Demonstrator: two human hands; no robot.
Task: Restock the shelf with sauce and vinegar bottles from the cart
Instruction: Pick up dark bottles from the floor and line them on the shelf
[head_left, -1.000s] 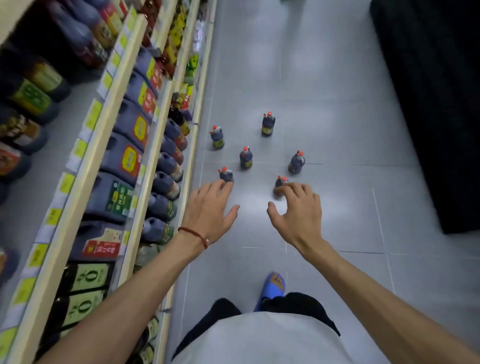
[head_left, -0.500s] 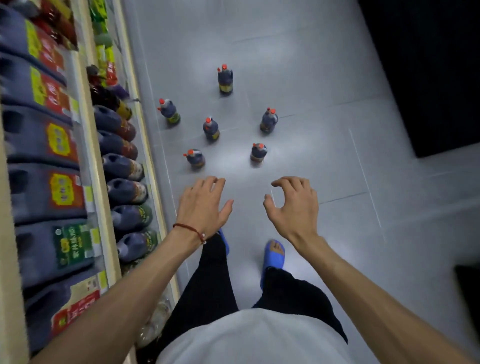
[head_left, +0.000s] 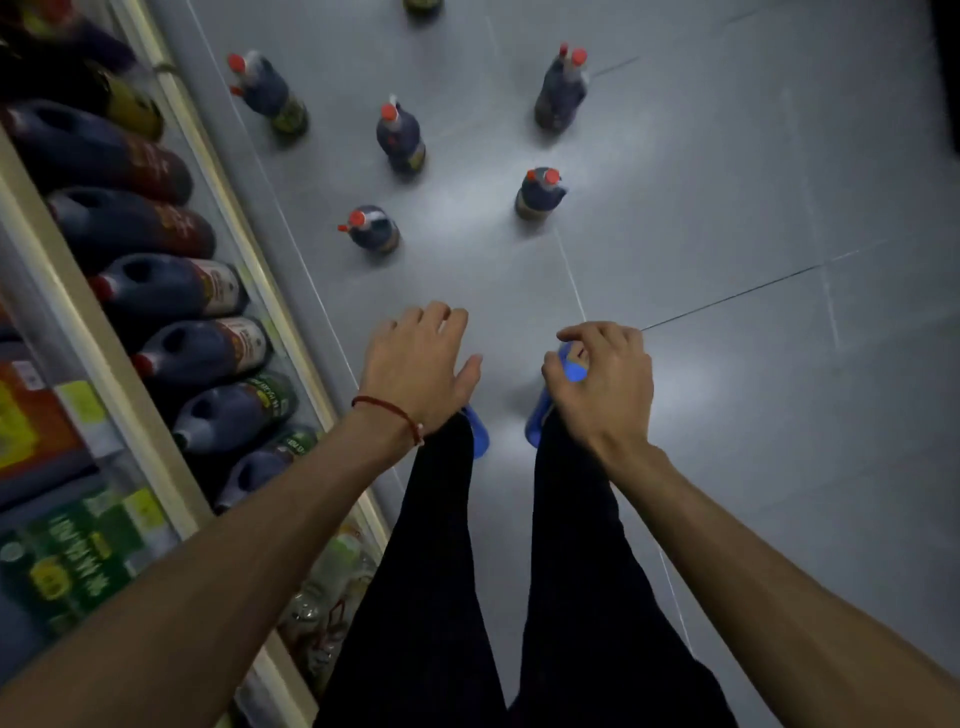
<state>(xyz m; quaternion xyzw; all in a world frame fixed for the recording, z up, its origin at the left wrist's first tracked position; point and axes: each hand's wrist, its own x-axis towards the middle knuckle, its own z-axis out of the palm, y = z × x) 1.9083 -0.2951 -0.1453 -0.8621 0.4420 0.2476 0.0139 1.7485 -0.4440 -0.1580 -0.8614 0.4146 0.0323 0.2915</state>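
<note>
Grey tiled floor (head_left: 727, 415) beside stocked shelf (head_left: 106, 374)

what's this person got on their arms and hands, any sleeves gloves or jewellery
Both arms are bare as far as the frame shows: no sleeves, no gloves. The left hand has a thin red cord bracelet round its wrist, with a small pale bead or knot on it. The right hand and its wrist carry nothing. No rings show on either hand.

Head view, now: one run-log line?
phase: pre-grasp | left hand: open, empty | right hand: loosely curled, empty | floor bottles: upright, untouched, ahead of both hands | shelf: on left, stocked
</note>
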